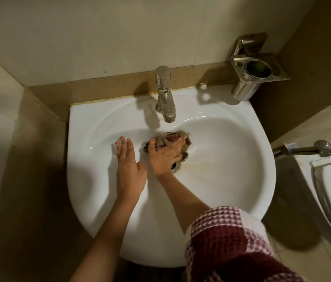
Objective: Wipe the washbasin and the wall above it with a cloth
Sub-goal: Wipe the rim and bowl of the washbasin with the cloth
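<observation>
**Washbasin and cloth, seen from the head camera**

Washbasin: a white, round-fronted ceramic bowl (231,151) fixed against a beige tiled wall (99,37), viewed from above. A crumpled grey-brown cloth with a reddish patch (168,139) lies on the basin floor, just below the spout of the chrome pillar tap (163,94) and partly over the metal drain (175,167). The right hand (165,156) is spread flat on the cloth, fingers extended and pressing it against the ceramic; it is not closed around the fabric. The left hand (129,167) lies just beside it, open with fingers together and palm down, resting on the bare inner slope of the bowl to the left of the cloth and holding nothing. A maroon-and-pink checked waffle-weave sleeve (231,247) covers the right upper arm at the lower edge of the view. A chrome wall-mounted tumbler holder (256,72) sits above the right rear corner of the basin. A white toilet cistern with chrome flush lever (323,149) stands at the right, apart from the basin.
</observation>
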`<state>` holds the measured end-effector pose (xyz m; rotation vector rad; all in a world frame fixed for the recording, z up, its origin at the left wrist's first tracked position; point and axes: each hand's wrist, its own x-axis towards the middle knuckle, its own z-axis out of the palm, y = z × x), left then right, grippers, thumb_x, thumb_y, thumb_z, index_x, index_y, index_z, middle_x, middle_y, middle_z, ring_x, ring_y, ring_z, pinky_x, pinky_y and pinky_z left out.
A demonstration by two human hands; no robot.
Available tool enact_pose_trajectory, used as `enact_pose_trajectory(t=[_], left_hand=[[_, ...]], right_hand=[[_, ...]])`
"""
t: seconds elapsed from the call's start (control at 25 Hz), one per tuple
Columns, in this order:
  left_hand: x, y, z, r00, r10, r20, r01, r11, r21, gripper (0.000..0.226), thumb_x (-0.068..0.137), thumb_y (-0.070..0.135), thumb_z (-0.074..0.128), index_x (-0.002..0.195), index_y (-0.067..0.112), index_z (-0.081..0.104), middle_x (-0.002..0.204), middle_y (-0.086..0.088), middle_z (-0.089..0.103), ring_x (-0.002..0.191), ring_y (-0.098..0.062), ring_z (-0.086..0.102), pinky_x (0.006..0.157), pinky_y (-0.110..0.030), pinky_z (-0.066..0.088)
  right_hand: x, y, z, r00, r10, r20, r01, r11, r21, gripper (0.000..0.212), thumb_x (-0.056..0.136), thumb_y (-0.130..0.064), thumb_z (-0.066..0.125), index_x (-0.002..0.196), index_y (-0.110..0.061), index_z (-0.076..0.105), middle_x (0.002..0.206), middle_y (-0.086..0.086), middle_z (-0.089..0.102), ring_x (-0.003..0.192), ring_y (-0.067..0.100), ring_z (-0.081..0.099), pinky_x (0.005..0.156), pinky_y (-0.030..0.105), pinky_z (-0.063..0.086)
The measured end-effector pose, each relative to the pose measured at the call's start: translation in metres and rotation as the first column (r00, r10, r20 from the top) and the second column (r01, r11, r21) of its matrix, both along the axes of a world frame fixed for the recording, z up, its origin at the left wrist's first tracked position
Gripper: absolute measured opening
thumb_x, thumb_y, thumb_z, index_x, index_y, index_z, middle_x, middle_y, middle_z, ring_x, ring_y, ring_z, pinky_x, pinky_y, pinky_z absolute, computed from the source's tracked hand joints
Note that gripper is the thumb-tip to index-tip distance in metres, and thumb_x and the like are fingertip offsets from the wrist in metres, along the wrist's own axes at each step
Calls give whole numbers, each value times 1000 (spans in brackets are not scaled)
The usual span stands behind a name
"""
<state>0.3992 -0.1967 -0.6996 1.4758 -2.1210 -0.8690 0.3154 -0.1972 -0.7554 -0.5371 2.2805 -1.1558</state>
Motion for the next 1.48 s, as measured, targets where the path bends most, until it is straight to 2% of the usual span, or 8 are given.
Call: enact_pose_trajectory(t=[0.16, 0.52, 0.64, 0.8, 0.96, 1.12, 1.24, 1.48], left_hand=[[1, 1, 4, 1000, 9, 28, -9, 1000, -2, 59, 90, 1, 39, 144, 5, 16, 157, -7, 7, 145, -19, -3, 116, -28, 6], [-25, 32, -3, 989, -112, 101, 94, 980, 173, 61, 87, -5, 35, 145, 4, 17, 158, -9, 6, 146, -23, -5, 117, -32, 6], [-27, 36, -2, 975, -154, 162, 109, 961, 254, 59, 87, -2, 34, 144, 1, 17, 157, -13, 7, 146, -26, -5, 119, -36, 5], [-19, 39, -5, 954, -158, 256, 89, 961, 260, 57, 89, 0, 33, 144, -1, 17, 157, -15, 6, 145, -29, -5, 119, -37, 2], [-17, 42, -13, 934, -192, 302, 114, 959, 259, 57, 88, 0, 33, 144, 0, 18, 156, -17, 6, 145, -30, -4, 119, -38, 0], [-13, 45, -18, 931, -206, 301, 127, 957, 262, 56, 90, 3, 33, 144, 2, 18, 156, -17, 8, 145, -29, -2, 119, -38, 0], [-13, 48, -16, 934, -188, 304, 109, 960, 258, 52, 93, 8, 33, 143, 2, 21, 156, -17, 11, 145, -28, 0, 119, -39, 1], [-22, 56, -6, 913, -250, 321, 155, 943, 294, 55, 89, 0, 32, 143, 0, 20, 155, -18, 12, 145, -29, 4, 118, -40, 5]], right_hand=[[15, -6, -2, 987, 159, 7, -158, 978, 139, 111, 83, -69, 30, 139, 9, -25, 151, 22, -31, 140, 30, -31, 112, 54, -17], [-49, 35, 8, 961, 206, -184, -105, 887, 449, 97, 92, -59, 38, 145, -7, -24, 153, 17, -29, 143, 31, -24, 113, 56, -7], [-85, 65, 25, 900, 358, -250, -118, 750, 651, 84, 96, -50, 32, 146, -13, -25, 153, 15, -32, 142, 31, -27, 112, 59, -7], [-119, 109, 40, 707, 646, -288, -133, 521, 843, 72, 97, -37, 29, 149, -18, -17, 155, 11, -29, 143, 30, -23, 111, 62, -3], [-118, 111, 26, 538, 780, -320, -223, 498, 838, 73, 93, -62, 14, 151, -24, -8, 158, 8, -19, 146, 28, -13, 110, 64, -1], [-60, 80, 8, 544, 828, -137, -520, 461, 719, 64, 94, -60, 14, 151, -35, -2, 160, -2, -14, 147, 21, -11, 109, 65, -4], [-32, 76, 5, 498, 864, -68, -608, 404, 683, 62, 96, -58, 19, 150, -39, -5, 160, -2, -11, 147, 23, -9, 109, 65, -3], [-111, 104, 27, 406, 900, -160, -401, 333, 854, 69, 91, -65, 20, 149, -40, -7, 159, -3, -17, 146, 25, -14, 108, 68, -6]])
